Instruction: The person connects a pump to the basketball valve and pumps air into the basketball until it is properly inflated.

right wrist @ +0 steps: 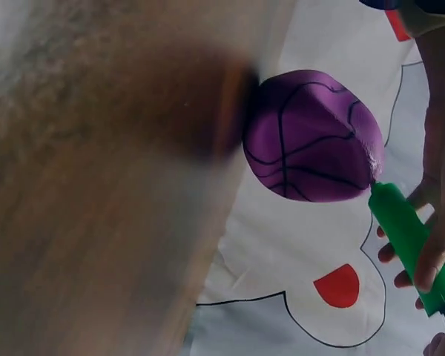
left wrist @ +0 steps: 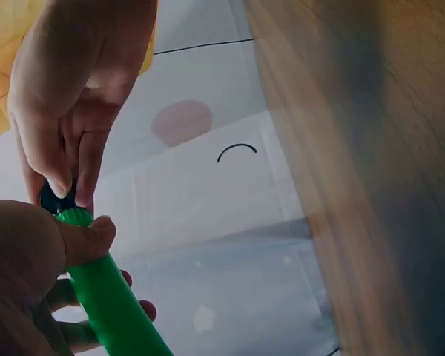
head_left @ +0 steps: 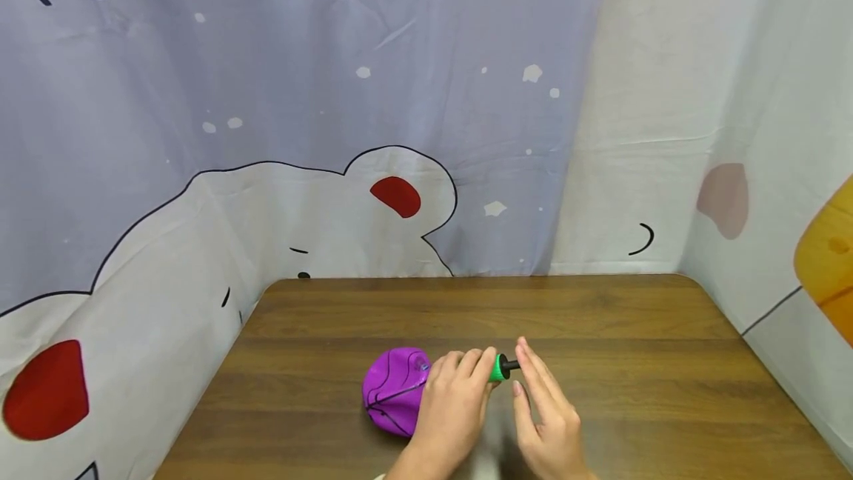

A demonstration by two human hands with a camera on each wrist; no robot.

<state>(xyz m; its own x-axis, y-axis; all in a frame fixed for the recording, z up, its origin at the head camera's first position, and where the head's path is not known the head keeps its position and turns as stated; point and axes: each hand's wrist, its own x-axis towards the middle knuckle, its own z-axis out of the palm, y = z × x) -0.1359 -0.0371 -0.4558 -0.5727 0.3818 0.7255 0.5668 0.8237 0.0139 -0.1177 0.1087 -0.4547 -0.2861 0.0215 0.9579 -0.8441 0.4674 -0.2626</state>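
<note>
Pretty sure I'm pumping up this saggy purple ball [head_left: 392,391], lower centre of the head view, left hand [head_left: 455,400] wrapped round the green pump [right wrist: 405,231], right hand [head_left: 550,421] straight-fingered against its black rod [head_left: 511,365], so next probably wants a steady in-line push.

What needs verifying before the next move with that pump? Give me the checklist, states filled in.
1. Left hand gripping the green pump: ok.
2. Right hand at the black handle: ok.
3. Pump tip meeting the purple ball: ok.
4. Tip seated deep enough: cannot tell, the join is too small to judge.
5. Ball fully round: not ok, one side looks sunken.
6. Ball steadied by a hand: not ok, neither holds it.
</note>
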